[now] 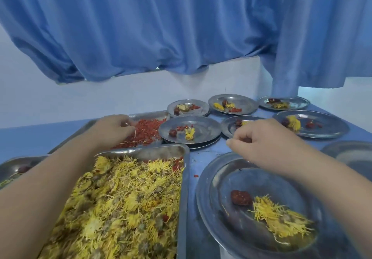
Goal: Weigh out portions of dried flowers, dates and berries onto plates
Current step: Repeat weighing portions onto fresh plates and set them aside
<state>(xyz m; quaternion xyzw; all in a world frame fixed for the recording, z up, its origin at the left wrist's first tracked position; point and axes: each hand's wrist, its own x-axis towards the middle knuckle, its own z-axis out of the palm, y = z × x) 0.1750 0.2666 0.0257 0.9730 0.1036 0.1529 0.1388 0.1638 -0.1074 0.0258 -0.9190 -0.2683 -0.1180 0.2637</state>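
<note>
— Which step?
— Berries, I judge. The left hand pinches berries in the tray toward the table's left edge. The right hand, fingers curled round something reddish, hovers above the near-edge plate, which holds only a date and flowers.
— Next?
— Release berries there. What the right hand holds is blurred.

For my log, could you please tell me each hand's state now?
Left hand: curled in the berry tray; whether holding, cannot tell.
Right hand: pinching red berries.

Left hand and right hand bare, forearms apparently bare up to the frame edge.
</note>
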